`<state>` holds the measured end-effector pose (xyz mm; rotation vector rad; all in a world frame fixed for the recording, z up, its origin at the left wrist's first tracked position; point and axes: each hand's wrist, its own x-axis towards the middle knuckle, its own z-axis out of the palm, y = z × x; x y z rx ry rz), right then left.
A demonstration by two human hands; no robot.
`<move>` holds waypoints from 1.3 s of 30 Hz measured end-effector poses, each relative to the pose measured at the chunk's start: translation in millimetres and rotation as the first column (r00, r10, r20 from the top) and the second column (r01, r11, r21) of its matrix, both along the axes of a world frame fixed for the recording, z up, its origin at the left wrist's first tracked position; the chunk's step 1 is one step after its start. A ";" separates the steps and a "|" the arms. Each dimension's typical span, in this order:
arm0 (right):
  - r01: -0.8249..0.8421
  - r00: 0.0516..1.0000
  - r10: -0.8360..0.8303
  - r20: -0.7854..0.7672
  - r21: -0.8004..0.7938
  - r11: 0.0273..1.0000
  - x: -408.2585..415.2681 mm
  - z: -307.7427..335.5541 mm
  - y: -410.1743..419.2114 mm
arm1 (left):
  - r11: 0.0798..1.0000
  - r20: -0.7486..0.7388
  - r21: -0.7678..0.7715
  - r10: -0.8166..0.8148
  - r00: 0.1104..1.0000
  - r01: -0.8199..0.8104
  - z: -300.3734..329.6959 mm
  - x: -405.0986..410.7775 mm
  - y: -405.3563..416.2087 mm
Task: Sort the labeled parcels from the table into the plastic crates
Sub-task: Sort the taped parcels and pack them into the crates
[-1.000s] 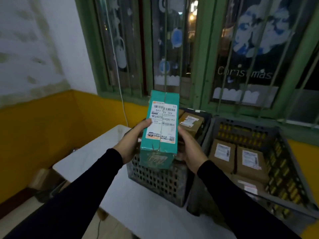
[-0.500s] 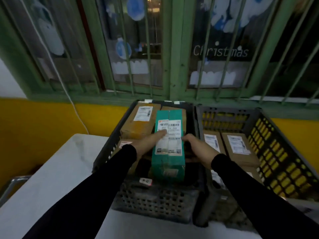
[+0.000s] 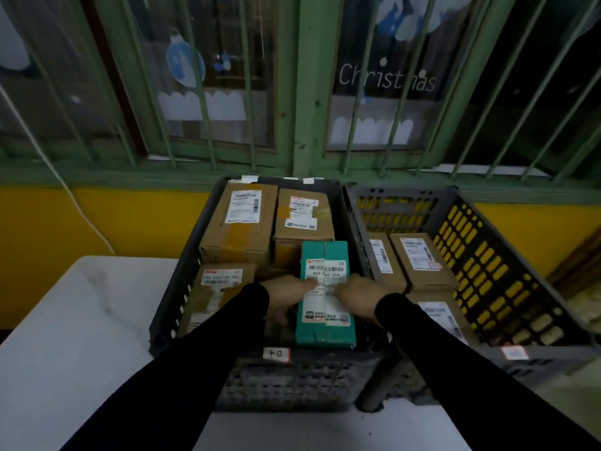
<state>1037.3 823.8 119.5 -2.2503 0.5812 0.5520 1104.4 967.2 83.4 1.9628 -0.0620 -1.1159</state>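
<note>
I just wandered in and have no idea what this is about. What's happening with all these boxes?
A person is sorting parcels into plastic crates. Both hands, the left hand and right hand, hold a green parcel with a white label, setting it into the left crate among several brown boxes. The right crate beside it holds more brown boxes. Both crates sit on a white table under a barred window.

both arms wear long, plain black sleeves reaching the wrists; the hands are bare.
</note>
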 end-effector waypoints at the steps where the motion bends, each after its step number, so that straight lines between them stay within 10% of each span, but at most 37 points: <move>1: -0.021 1.000 0.022 0.015 -0.055 0.998 2.5 -4.1 -1.8 | 1.000 -0.006 0.002 0.000 1.000 0.000 -3.1 0.3 -2.5; 10: -0.198 0.824 0.407 0.394 -0.473 0.859 4.9 -12.7 -24.8 | 0.998 0.005 0.021 0.055 0.998 -0.055 -19.6 -7.5 -19.3; 18: -0.482 0.755 0.653 0.060 -0.624 0.615 1.9 -40.1 -28.7 | 0.997 0.083 0.024 0.075 0.994 -0.077 -22.7 -13.2 -27.3; 28: -0.433 0.776 0.610 0.162 -0.566 0.701 -9.6 -21.2 -29.1 | 0.997 0.158 0.074 0.012 0.987 -0.024 9.0 -4.7 3.7; 39: 0.063 0.755 0.141 0.640 -0.285 0.956 -47.5 19.8 -25.1 | 0.932 0.550 -0.362 0.236 0.801 -0.026 83.7 3.9 14.2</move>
